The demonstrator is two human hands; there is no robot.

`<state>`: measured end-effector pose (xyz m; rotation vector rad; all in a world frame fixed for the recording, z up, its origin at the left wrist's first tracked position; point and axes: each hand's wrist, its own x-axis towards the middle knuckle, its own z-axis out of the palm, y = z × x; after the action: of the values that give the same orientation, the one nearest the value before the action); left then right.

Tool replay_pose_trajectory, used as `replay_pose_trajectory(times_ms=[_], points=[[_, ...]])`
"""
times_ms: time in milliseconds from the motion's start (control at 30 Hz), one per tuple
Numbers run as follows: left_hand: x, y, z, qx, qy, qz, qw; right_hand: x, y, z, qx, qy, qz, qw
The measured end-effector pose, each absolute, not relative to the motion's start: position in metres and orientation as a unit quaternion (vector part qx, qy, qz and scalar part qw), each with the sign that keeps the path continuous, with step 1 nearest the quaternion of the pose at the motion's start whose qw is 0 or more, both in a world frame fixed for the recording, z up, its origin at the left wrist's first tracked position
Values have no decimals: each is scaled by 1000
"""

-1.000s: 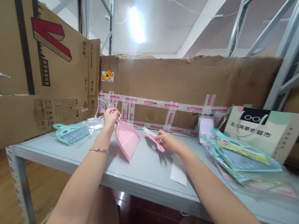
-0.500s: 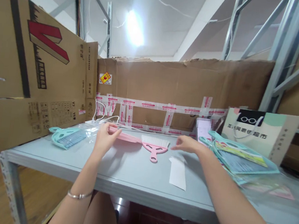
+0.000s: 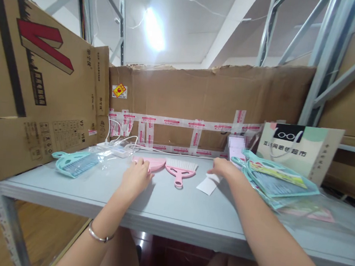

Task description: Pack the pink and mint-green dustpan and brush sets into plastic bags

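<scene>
A pink dustpan (image 3: 157, 164) lies on the grey table, partly covered by my left hand (image 3: 136, 178), whose curled fingers are closed at its near edge. Just to its right rests a pink hand brush (image 3: 179, 172), white bristles facing away and handle toward me. My right hand (image 3: 223, 167) is at the far end of a small white sheet of paper (image 3: 207, 185), fingers closed on its edge; the fingertips are partly hidden. The paper looks bent near the fingers.
Turquoise dustpan sets (image 3: 280, 183) in plastic are piled at right, before a paper bag (image 3: 297, 149). Another turquoise dustpan and brush (image 3: 73, 164) lies at left. White cables (image 3: 122, 139) and clear plastic (image 3: 103, 154) sit behind it. Cardboard (image 3: 175, 94) walls the back.
My left hand has lowered the raised dustpan flat beside the brush and shifted right. My right hand has reached the paper, which has moved back and changed shape. The view has turned slightly.
</scene>
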<state>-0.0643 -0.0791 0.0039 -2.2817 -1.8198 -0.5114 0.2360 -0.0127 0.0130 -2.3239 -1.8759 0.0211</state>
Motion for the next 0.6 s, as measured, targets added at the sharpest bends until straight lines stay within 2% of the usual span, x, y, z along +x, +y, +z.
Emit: replay_pose_trajectory(times_ms=[133, 267, 400, 500, 600], points=[[-62, -64, -2, -798, -577, -132, 113, 214, -26, 10, -750, -656, 76, 27], [-59, -44, 5, -809, -570, -122, 78, 211, -25, 5, -729, -677, 93, 36], [-43, -37, 27, -811, -570, -113, 62, 220, -16, 3, -711, -692, 95, 81], [-18, -39, 32, -838, -519, -155, 67, 221, -9, 5, -697, -699, 65, 145], [13, -43, 24, -898, -435, -47, -40, 219, -9, 10, -685, -702, 31, 192]])
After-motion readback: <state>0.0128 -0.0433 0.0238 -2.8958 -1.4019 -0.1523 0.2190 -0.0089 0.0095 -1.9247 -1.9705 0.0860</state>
